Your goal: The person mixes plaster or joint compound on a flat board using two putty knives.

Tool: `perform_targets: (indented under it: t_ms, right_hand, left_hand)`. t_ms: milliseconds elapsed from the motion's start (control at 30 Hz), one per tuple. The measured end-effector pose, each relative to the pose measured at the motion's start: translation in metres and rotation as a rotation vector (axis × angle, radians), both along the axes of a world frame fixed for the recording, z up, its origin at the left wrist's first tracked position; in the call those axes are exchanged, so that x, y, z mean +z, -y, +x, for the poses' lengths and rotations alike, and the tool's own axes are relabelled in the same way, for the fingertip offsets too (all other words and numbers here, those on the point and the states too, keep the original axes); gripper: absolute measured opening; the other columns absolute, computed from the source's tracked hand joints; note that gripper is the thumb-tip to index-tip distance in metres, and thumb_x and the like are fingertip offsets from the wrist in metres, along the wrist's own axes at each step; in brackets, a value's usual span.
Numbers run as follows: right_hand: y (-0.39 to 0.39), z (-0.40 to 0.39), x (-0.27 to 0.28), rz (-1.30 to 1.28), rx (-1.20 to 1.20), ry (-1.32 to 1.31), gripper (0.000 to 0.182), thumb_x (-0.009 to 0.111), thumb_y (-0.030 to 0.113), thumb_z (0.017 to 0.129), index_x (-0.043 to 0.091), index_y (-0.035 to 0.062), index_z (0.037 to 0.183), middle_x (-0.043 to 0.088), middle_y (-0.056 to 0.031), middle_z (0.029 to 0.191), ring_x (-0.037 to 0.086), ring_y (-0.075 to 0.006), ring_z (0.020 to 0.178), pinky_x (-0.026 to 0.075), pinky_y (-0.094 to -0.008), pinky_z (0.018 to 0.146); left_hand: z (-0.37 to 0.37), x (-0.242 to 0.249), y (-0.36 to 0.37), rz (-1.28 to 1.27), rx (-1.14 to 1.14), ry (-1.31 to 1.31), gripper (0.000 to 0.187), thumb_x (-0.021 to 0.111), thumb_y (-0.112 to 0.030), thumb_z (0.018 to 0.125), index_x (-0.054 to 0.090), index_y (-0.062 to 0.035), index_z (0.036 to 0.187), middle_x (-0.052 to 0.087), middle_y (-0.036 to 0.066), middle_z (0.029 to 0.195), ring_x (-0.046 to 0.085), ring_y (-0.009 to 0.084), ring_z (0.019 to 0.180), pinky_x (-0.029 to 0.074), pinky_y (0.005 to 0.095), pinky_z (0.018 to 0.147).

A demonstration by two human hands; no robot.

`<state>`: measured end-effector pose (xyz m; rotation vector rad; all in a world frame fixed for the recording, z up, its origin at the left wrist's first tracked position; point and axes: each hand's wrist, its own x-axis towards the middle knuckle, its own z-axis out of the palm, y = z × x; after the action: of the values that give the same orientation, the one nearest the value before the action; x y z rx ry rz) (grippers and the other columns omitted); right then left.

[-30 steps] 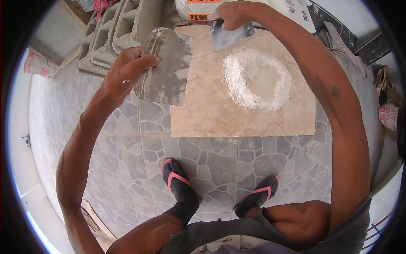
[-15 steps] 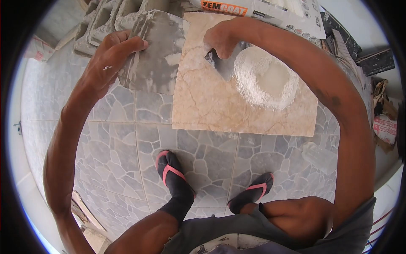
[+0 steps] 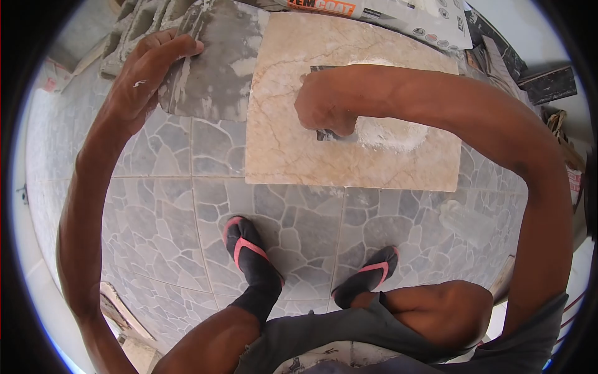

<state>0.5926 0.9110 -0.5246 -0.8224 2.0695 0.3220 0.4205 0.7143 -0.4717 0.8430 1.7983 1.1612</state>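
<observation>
Clock read from mid-view, unless a hand is named. Concrete blocks (image 3: 146, 23) at 10 to 11 o'clock, partly behind the plate. Left hand (image 3: 142, 71) at 10 o'clock, closed on the near-left edge of a flat grey plate (image 3: 218, 65), thumb lying over its face. Plate lies at 3 o'clock from that hand, smeared with pale residue, its right side alongside the marbled slab (image 3: 299, 163).

Right hand (image 3: 327, 103) just past 12 o'clock, over the slab, bunched in a fist around a dark, flat-bladed tool (image 3: 325, 134). Blade shows at the fist's 12 and 6 o'clock sides; the rest is hidden, as is the exact finger placement. White powder (image 3: 398, 136) on the slab, centred around 4 o'clock from this hand; forearm crosses above and hides much of it. Printed bag (image 3: 398, 20) at 1 o'clock, beyond the slab's far edge. Patterned tile floor (image 3: 293, 215) below the slab.
</observation>
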Motion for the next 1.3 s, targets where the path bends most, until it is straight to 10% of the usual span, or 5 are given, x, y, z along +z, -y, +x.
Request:
perform_targets:
  t_ms: [400,567,900,1000,1300]
  right_hand:
    - [-0.035,0.071,0.041,-0.135,0.172,-0.222,0.01,0.068,0.006,0.07,0.073,0.0105,0.063,0.069,-0.0045,0.076,0.06,-0.0238,0.105,0.033,-0.0462,0.114]
    - [-0.046,0.106,0.069,-0.063,0.135,-0.298,0.008,0.07,0.005,0.07,0.073,0.0111,0.067,0.071,-0.0035,0.087,0.058,-0.0241,0.111,0.033,-0.0446,0.116]
    - [-0.106,0.185,0.096,-0.327,-0.539,-0.777,0.021,0.065,-0.001,0.075,0.069,0.0055,0.095,0.067,-0.0089,0.095,0.062,-0.0272,0.097,0.049,-0.0385,0.089]
    - [-0.11,0.21,0.097,-0.356,-0.739,-0.879,0.023,0.063,0.005,0.08,0.07,0.0036,0.102,0.068,-0.0112,0.093,0.064,-0.029,0.083,0.052,-0.0387,0.08]
    - [-0.118,0.222,0.105,-0.457,-1.71,-0.76,0.025,0.063,0.016,0.084,0.067,-0.0022,0.101,0.066,-0.013,0.077,0.062,-0.0198,0.065,0.054,-0.0323,0.065]
  left_hand:
    - [-0.003,-0.008,-0.001,0.109,-0.036,0.02,0.028,0.06,-0.025,0.094,0.065,-0.0066,0.115,0.052,0.002,0.109,0.051,0.012,0.106,0.044,0.0223,0.085]
    - [0.0,-0.017,-0.012,0.35,-0.371,-0.616,0.03,0.058,-0.018,0.095,0.06,-0.0097,0.124,0.053,0.006,0.122,0.053,0.0167,0.115,0.049,0.0273,0.091]
    - [0.032,0.012,-0.067,0.369,-0.5,-1.057,0.029,0.056,-0.017,0.095,0.062,-0.0122,0.122,0.053,0.008,0.124,0.053,0.0174,0.115,0.047,0.0286,0.095]
    - [0.072,0.03,-0.067,0.153,-0.083,-0.193,0.03,0.056,-0.029,0.093,0.063,-0.0088,0.115,0.052,0.007,0.125,0.057,0.0175,0.109,0.049,0.0301,0.085]
    - [0.078,0.084,-0.112,0.476,-0.416,-0.478,0.031,0.058,-0.028,0.087,0.064,0.0014,0.094,0.066,0.009,0.087,0.063,0.0161,0.084,0.049,0.0276,0.077]
